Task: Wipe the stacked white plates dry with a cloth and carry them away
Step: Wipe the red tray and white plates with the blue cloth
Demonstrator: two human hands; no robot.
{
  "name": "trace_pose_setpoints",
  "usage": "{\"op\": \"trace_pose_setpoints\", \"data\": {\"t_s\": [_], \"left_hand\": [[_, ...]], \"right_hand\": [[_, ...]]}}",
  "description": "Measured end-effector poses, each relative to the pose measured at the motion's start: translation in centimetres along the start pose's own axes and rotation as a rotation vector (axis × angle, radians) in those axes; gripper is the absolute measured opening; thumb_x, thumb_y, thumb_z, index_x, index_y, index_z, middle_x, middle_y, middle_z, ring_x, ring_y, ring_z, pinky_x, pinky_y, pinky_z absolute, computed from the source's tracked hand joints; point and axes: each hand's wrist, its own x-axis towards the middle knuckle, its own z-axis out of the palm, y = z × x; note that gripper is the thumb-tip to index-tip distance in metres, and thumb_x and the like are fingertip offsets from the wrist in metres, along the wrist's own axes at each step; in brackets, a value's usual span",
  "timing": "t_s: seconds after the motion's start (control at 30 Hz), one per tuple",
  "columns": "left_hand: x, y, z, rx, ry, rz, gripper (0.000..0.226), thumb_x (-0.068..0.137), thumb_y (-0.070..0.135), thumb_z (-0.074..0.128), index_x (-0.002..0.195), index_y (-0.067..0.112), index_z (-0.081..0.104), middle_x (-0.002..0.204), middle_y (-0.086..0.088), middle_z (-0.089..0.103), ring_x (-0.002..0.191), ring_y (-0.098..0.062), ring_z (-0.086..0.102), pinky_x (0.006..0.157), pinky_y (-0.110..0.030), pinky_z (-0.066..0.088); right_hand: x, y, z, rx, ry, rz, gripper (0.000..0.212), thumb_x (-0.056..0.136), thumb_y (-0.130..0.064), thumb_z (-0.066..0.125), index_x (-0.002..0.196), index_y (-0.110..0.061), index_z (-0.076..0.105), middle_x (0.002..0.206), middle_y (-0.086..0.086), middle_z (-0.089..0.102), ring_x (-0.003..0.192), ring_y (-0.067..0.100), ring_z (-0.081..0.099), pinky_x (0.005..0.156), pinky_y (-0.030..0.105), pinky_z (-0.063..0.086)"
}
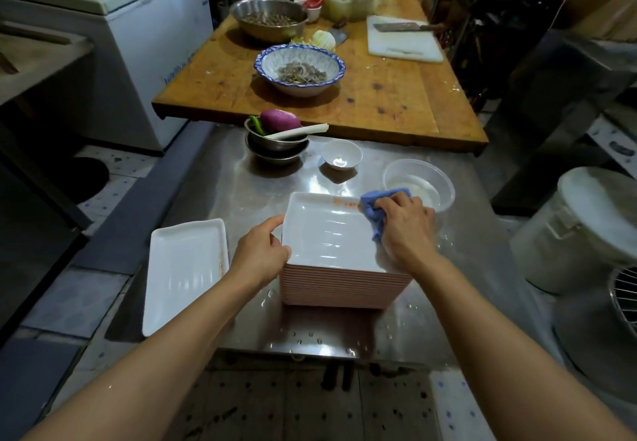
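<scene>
Plates [331,233]: stacked, wet. Left hand [262,254] grips the rim; right hand [406,223] clutches cloth [375,206]. Risk: hard wiping topples the stack.

Both bare forearms reach forward from the near edge. The left hand [263,254] curls its fingers over a rim, thumb on top. The right hand [406,223], farther right, is knuckles-up with fingers bunched, gripping downward.
</scene>
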Motion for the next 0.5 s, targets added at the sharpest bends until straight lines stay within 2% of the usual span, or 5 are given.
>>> {"op": "trace_pose_setpoints", "data": {"t_s": [0.1, 0.23, 0.37, 0.5], "left_hand": [[-0.1, 0.1, 0.1, 0.008, 0.011, -0.004, 0.061, 0.084, -0.002, 0.054, 0.138, 0.025, 0.047, 0.059, -0.001, 0.053, 0.057, -0.016, 0.055, 0.059, -0.029, 0.048], [-0.3, 0.0, 0.3, -0.001, 0.027, -0.011, 0.062, 0.083, -0.004, 0.052, 0.138, 0.026, 0.046, 0.059, -0.002, 0.054, 0.054, -0.018, 0.057, 0.053, -0.027, 0.046], [-0.2, -0.1, 0.4, -0.017, 0.028, -0.015, 0.063, 0.083, -0.004, 0.053, 0.138, 0.025, 0.046, 0.058, -0.002, 0.054, 0.052, -0.017, 0.057, 0.054, -0.026, 0.045], [-0.3, -0.2, 0.3, -0.093, -0.009, -0.038, 0.06, 0.087, -0.002, 0.052, 0.14, 0.026, 0.043, 0.063, -0.002, 0.053, 0.051, -0.014, 0.056, 0.051, -0.025, 0.045]], "right_hand": [[-0.8, 1.3, -0.7, -0.095, -0.032, -0.011, 0.033, 0.091, -0.028, 0.053, 0.124, -0.023, 0.052, 0.131, 0.002, 0.047, 0.117, 0.027, 0.038, 0.093, 0.038, 0.028], [-2.6, 1.3, -1.5, -0.143, -0.087, -0.059, 0.029, 0.093, -0.021, 0.048, 0.121, -0.022, 0.056, 0.133, 0.001, 0.048, 0.116, 0.026, 0.039, 0.098, 0.038, 0.03], [-6.1, 0.8, -1.8, -0.025, -0.144, -0.076, 0.025, 0.09, -0.014, 0.048, 0.111, -0.017, 0.061, 0.128, 0.003, 0.053, 0.115, 0.025, 0.042, 0.096, 0.035, 0.036], [-7.9, -1.2, -1.8, 0.072, -0.177, -0.071, 0.029, 0.086, -0.008, 0.049, 0.112, -0.015, 0.059, 0.121, 0.005, 0.052, 0.109, 0.026, 0.04, 0.093, 0.034, 0.036]]}}
